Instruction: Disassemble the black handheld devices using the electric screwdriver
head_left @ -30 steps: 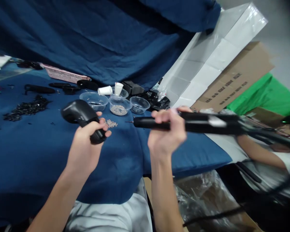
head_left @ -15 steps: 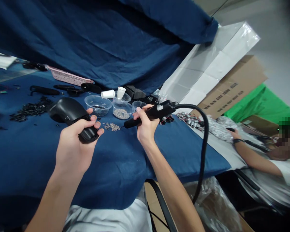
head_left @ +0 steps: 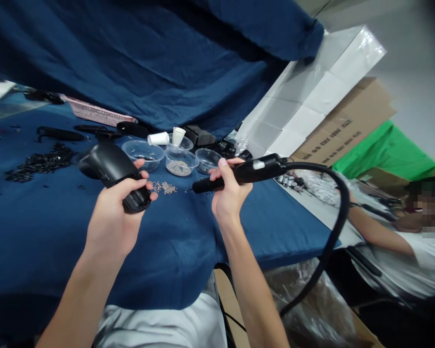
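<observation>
My left hand (head_left: 118, 205) is shut around the grip of a black plastic pistol-shaped handheld housing (head_left: 110, 164), probably a scanner body. My right hand (head_left: 232, 188) holds a slim black electric screwdriver (head_left: 253, 172) between thumb and fingers, with its thin bit pointing left towards the housing, a gap between them. A black cable (head_left: 342, 212) curves from its rear end and drops off the table edge. Below the gap, a small scatter of silver screws (head_left: 163, 187) lies on the blue cloth (head_left: 174, 232).
Several clear plastic bowls (head_left: 179, 162), one with silver screws, stand behind my hands, with white paper cups (head_left: 158, 138) beside them. Black plastic parts (head_left: 39, 163) lie heaped at left. A seated co-worker's arm (head_left: 379, 232) is at right, past cardboard (head_left: 344, 123).
My right hand has dropped from close to the camera to above the table, and the screwdriver now tilts with its cable arcing to the right. The left hand and housing have barely moved.
</observation>
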The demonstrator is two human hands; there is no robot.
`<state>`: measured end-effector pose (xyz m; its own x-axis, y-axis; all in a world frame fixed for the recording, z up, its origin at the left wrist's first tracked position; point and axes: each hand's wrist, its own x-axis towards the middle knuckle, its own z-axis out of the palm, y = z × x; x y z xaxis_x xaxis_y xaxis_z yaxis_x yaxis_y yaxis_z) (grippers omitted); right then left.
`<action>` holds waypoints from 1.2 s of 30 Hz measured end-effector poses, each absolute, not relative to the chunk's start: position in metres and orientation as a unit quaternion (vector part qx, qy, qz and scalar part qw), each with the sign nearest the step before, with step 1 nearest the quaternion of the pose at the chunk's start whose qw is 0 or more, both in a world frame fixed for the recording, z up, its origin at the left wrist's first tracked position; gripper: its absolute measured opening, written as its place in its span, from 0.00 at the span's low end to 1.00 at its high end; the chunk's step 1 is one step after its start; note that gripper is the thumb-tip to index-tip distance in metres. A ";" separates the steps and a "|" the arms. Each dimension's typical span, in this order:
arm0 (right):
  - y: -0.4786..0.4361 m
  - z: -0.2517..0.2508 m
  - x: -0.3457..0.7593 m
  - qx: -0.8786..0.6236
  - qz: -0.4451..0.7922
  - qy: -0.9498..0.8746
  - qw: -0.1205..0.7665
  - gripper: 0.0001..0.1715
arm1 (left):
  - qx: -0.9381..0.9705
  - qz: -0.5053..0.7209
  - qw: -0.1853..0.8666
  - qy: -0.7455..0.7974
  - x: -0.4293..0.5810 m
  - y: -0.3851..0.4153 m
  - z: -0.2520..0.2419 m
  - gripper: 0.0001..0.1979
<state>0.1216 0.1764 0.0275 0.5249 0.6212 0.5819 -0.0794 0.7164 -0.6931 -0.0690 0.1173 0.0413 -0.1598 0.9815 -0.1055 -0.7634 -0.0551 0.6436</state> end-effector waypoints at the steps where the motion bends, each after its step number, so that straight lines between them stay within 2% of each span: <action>1: 0.173 0.029 0.122 -0.314 0.214 -0.431 0.819 0.17 | 0.201 0.697 0.620 0.297 -0.068 0.118 0.040 0.14; 7: 0.159 0.020 0.120 -0.353 0.244 -0.392 0.814 0.21 | 0.266 0.670 0.620 0.311 -0.063 0.118 0.034 0.14; 20: 0.109 -0.002 0.170 -0.315 0.188 -0.223 0.903 0.25 | 0.285 0.659 0.622 0.314 -0.057 0.115 0.035 0.07; 27: 0.110 0.003 0.173 -0.281 0.203 -0.212 0.914 0.27 | 0.368 0.617 0.613 0.329 -0.047 0.114 0.026 0.19; 36: 0.120 -0.017 0.188 -0.302 0.193 -0.158 0.920 0.28 | 0.381 0.598 0.627 0.322 -0.043 0.113 0.025 0.17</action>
<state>0.1875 0.1200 -0.0173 0.8757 0.4505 0.1737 -0.2598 0.7428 -0.6170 -0.0431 0.1127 0.0246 0.0782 0.9956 0.0513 -0.5039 -0.0049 0.8637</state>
